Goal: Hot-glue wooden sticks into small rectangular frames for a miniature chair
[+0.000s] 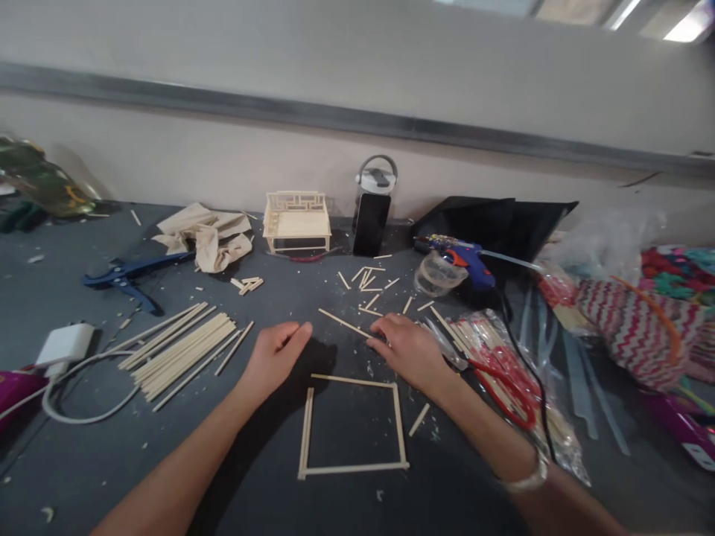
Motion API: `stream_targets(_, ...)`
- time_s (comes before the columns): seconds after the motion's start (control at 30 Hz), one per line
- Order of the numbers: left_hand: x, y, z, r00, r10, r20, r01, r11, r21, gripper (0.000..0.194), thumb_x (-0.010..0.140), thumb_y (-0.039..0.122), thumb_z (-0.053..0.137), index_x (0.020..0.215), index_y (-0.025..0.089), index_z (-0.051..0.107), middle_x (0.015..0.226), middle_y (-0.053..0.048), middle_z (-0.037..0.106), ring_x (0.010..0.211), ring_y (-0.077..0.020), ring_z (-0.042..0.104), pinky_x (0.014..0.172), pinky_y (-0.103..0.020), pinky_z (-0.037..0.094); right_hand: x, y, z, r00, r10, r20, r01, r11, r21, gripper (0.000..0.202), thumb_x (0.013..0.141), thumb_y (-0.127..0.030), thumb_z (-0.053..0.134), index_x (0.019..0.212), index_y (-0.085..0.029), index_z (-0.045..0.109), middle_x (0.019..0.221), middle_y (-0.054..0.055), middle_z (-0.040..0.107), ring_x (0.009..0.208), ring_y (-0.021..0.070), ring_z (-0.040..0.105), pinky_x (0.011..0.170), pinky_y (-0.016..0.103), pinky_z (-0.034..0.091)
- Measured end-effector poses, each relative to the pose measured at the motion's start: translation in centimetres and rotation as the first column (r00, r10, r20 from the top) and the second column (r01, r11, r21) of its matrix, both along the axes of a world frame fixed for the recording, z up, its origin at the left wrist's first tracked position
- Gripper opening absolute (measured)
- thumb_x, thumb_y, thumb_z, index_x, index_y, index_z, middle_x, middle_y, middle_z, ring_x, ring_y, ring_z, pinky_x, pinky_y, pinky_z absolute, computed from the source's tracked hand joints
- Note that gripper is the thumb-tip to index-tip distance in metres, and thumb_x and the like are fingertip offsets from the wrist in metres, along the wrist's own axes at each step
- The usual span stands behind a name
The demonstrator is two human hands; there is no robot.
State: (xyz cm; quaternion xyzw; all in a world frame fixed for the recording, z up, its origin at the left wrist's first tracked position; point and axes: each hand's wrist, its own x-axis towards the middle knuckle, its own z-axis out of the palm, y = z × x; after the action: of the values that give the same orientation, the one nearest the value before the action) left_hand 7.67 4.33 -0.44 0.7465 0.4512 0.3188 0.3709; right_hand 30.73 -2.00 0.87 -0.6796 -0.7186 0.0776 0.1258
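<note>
My right hand (403, 344) pinches one end of a thin wooden stick (343, 322), which points left above the dark table. To its left, my left hand (278, 356) is closed, fingers curled and thumb forward, with nothing visible in it. Below both hands lies a four-sided frame of wooden sticks (357, 469); a gap shows at its upper left corner. A short loose stick (418, 420) rests to the right of this frame. Beside my left hand is a row of long sticks (187, 357). Several short stick pieces (367, 279) are scattered beyond my hands.
A small wooden model bench (297, 222) stands by the wall, near a phone (371, 225) leaning on a bottle (377, 177). A blue glue gun (474, 268) rests on a clear cup (439, 275). Red-handled scissors (503, 394) and plastic packets lie right; blue cutters (131, 279) lie left.
</note>
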Motion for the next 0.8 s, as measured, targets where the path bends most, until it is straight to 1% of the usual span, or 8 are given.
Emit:
stream_targets(0.1,-0.3,0.3,-0.1,0.994,0.074,0.074,-0.072,0.997,-0.025,0.044,0.090,0.039,0.045,0.053,0.021,0.027,0.053,0.007,0.021,0.049,-0.0098,0.026,0.048,-0.025,0.020,-0.5,1.4,-0.4,1.000,-0.006,0.000,0.006,0.998,-0.060,0.010,0.088,-0.023,0.055,0.079,-0.019,0.058,0.084,0.006,0.064,0.083,0.0199,0.059,0.071,0.028,0.038)
stream_targets(0.2,-0.6,0.6,0.0,0.982,0.101,0.157,-0.096,0.995,-0.040,0.041,0.090,0.039,0.046,0.055,0.020,0.039,0.052,0.006,0.032,0.050,-0.0105,0.033,0.049,-0.024,0.024,-1.2,1.0,-0.2,0.998,-0.019,-0.060,0.014,0.996,-0.084,0.013,0.091,-0.022,0.050,0.080,-0.018,0.056,0.081,0.006,0.064,0.078,0.0186,0.059,0.068,0.027,0.036)
stream_targets(0.27,-0.5,0.6,0.0,0.971,0.098,0.220,-0.088,0.995,-0.055,0.034,0.090,0.040,0.046,0.064,0.019,0.051,0.053,0.006,0.038,0.051,-0.0110,0.037,0.050,-0.024,0.028,-1.6,-0.3,0.5,0.991,-0.021,-0.131,0.009,0.996,-0.091,0.013,0.093,-0.023,0.045,0.084,-0.019,0.054,0.081,0.004,0.063,0.076,0.0168,0.058,0.067,0.026,0.036)
stream_targets(0.33,-0.3,0.2,0.1,0.953,0.080,0.293,-0.061,0.995,-0.075,0.027,0.090,0.041,0.047,0.082,0.019,0.059,0.056,0.006,0.041,0.052,-0.0111,0.039,0.050,-0.023,0.031,-2.0,-2.2,1.2,0.977,-0.017,-0.214,-0.004,0.995,-0.097,0.013,0.094,-0.024,0.042,0.086,-0.021,0.052,0.079,0.001,0.062,0.072,0.0152,0.057,0.065,0.025,0.035)
stream_targets(0.43,0.4,-0.9,0.8,0.917,0.024,0.398,0.026,0.993,-0.119,0.033,0.089,0.047,0.047,0.104,0.020,0.057,0.062,0.006,0.043,0.051,-0.0103,0.040,0.049,-0.022,0.034,-2.5,-5.0,1.9,0.941,-0.013,-0.337,-0.022,0.995,-0.101,0.012,0.093,-0.023,0.042,0.086,-0.021,0.050,0.077,0.000,0.059,0.070,0.0146,0.055,0.066,0.026,0.035)
stream_targets(0.57,1.4,-3.1,2.6,0.887,-0.051,0.459,0.154,0.969,-0.191,0.038,0.091,0.050,0.043,0.084,0.017,0.061,0.054,0.005,0.041,0.047,-0.0095,0.038,0.045,-0.021,0.034,-3.1,-7.8,2.7,0.853,-0.009,-0.522,-0.044,0.995,-0.090,0.009,0.092,-0.024,0.045,0.088,-0.020,0.052,0.076,-0.001,0.059,0.072,0.0137,0.055,0.067,0.026,0.038)
stream_targets(0.7,2.5,-6.0,4.8,0.884,-0.048,0.465,0.163,0.964,-0.211,0.033,0.090,0.046,0.050,0.078,0.017,0.059,0.049,0.006,0.040,0.045,-0.0082,0.036,0.045,-0.020,0.031,-4.2,-9.4,3.4,0.709,0.026,-0.705,-0.094,0.994,-0.058,0.017,0.094,-0.032,0.043,0.095,-0.020,0.055,0.065,-0.004,0.054,0.062,0.0100,0.052,0.060,0.022,0.039)
stream_targets(0.8,3.2,-8.6,5.5,0.879,-0.030,0.476,0.157,0.960,-0.231,0.033,0.090,0.048,0.049,0.075,0.019,0.053,0.053,0.006,0.043,0.048,-0.0088,0.040,0.046,-0.020,0.035,-5.8,-10.8,3.5,0.614,0.016,-0.790,-0.087,0.995,-0.048,0.027,0.097,-0.039,0.037,0.090,-0.019,0.054,0.056,-0.007,0.046,0.051,0.0077,0.043,0.051,0.020,0.035)
